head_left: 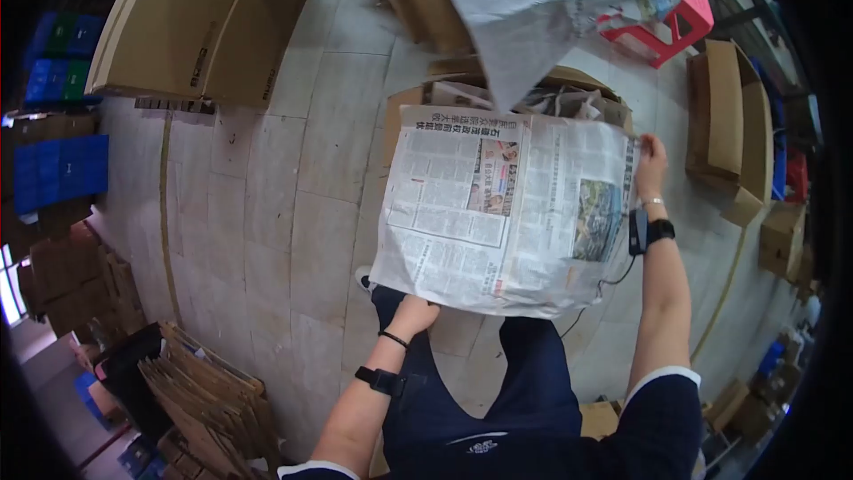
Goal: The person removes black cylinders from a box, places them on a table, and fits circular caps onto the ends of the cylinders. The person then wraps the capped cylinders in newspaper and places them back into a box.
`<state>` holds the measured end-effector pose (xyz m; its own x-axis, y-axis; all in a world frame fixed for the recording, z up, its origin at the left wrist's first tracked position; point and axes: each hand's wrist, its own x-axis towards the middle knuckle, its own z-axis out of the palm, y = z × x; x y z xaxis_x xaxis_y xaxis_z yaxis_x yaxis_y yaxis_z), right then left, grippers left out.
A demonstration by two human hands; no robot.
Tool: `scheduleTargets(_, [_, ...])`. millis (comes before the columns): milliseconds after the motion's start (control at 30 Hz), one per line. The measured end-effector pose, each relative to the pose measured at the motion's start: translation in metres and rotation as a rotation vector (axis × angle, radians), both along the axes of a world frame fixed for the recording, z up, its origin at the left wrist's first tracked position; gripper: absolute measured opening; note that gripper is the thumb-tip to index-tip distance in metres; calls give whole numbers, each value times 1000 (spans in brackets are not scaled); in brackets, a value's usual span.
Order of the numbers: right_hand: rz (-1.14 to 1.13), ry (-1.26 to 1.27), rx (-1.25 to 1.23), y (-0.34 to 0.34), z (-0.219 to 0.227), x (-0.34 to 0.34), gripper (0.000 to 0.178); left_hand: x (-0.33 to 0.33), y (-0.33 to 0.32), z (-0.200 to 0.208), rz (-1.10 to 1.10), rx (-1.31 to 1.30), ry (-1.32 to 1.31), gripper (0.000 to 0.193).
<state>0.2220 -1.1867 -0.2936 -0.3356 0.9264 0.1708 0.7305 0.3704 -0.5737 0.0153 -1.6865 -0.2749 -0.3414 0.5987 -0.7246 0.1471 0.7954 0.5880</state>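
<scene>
A wide sheet of newspaper (444,196), covered in columns of print with a few colour pictures, is spread out in front of my body. My left hand (415,316) is closed on its near edge, toward the left corner. At the far right, my right hand (651,164) grips the side edge, fingers partly hidden by the paper. Beyond the sheet stands an open cardboard box (617,110) with crumpled paper inside; the newspaper hides its near side. A dark device (638,231) with a cable sits by my right wrist.
Large grey paper sheets (533,18) hang over the far side, with a pink plastic stool (680,22) behind. Tall cardboard boxes (178,27) stand far left, an open carton (715,116) at right. Flattened cardboard (204,391) leans near left. Tiled floor (267,213) lies between.
</scene>
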Motion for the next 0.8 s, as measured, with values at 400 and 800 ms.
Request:
scheduleTargets(400, [-10,-164,212,114,-71,16,30,12,205,8,-194,312,560,55])
scheduleTargets(800, [522,-629,-142,22,-175,-17,109,-48,302,-153,-585,-82,712,116])
